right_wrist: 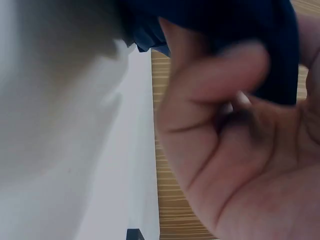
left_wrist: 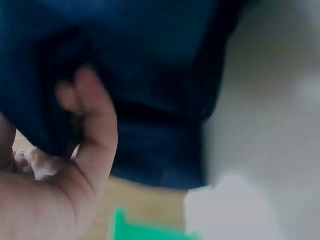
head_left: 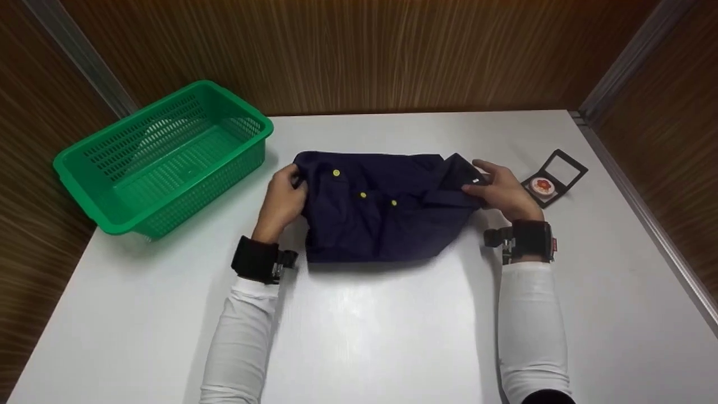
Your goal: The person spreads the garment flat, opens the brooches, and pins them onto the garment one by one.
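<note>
A navy garment [head_left: 370, 224] with yellow buttons is held up between both hands over the white table, its lower edge hanging toward me. My left hand [head_left: 283, 196] grips its left upper edge, thumb and fingers curled over the cloth. In the left wrist view, the fingers of the left hand [left_wrist: 85, 165] bend into the dark cloth [left_wrist: 155, 150]. My right hand [head_left: 502, 191] pinches the right end, where a folded flap shows a small white tag [head_left: 475, 180]. The right wrist view has the cloth [right_wrist: 280, 75] between the thumb and fingers of the right hand [right_wrist: 235, 150].
A green plastic basket [head_left: 196, 188] with slotted walls stands at the back left of the white table [head_left: 370, 325]. To the right of my right hand lies an open black compact case [head_left: 542, 203] with a red flower design. Wood-grain panels [head_left: 392, 56] enclose the back and sides.
</note>
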Demonstrator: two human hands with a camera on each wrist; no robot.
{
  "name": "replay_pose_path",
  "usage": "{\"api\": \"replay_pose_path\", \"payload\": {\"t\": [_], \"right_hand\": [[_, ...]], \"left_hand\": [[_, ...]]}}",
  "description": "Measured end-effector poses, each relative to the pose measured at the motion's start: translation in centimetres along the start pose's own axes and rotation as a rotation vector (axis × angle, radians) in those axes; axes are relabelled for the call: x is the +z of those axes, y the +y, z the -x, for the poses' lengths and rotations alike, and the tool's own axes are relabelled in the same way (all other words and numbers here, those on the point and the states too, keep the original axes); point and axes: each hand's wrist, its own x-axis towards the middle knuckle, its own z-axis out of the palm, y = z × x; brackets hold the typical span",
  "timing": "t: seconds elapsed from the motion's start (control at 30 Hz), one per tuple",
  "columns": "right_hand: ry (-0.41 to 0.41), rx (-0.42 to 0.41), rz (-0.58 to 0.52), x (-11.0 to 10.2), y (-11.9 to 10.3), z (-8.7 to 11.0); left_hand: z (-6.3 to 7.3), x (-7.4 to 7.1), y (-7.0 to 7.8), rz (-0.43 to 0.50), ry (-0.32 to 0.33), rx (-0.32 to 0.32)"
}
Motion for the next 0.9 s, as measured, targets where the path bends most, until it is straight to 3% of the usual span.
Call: {"api": "replay_pose_path", "payload": {"t": [0.23, 0.33, 0.43, 0.53, 0.63, 0.73, 0.83, 0.9], "right_hand": [[0.103, -0.001, -0.087, -0.4, 0.3, 0.0], [0.139, -0.011, -0.108, -0.7, 0.6, 0.0], [0.162, -0.003, -0.114, -0.9, 1.0, -0.1], [0.179, 0.029, -0.103, -1.1, 1.6, -0.2], [0.186, 0.067, -0.057, -1.1, 2.3, -0.4], [0.186, 0.097, 0.004, -1.1, 2.8, -0.5], [0.174, 0.123, 0.048, -1.1, 3.0, -0.5], [0.166, 0.133, 0.077, -1.2, 3.0, -0.5]], "left_hand": [[0.9, -4.6, 1.1, -0.137, 0.159, 0.062], [1.5, -6.1, 1.3, -0.208, 0.218, 0.055], [1.7, -6.8, 0.6, -0.291, 0.252, 0.008], [1.4, -6.6, -0.8, -0.385, 0.208, -0.072], [1.0, -5.9, -2.4, -0.472, 0.124, -0.155], [0.6, -5.1, -3.7, -0.54, 0.086, -0.194], [0.6, -4.2, -3.5, -0.597, 0.134, -0.138], [0.8, -3.4, -2.4, -0.621, 0.199, -0.033]]}}
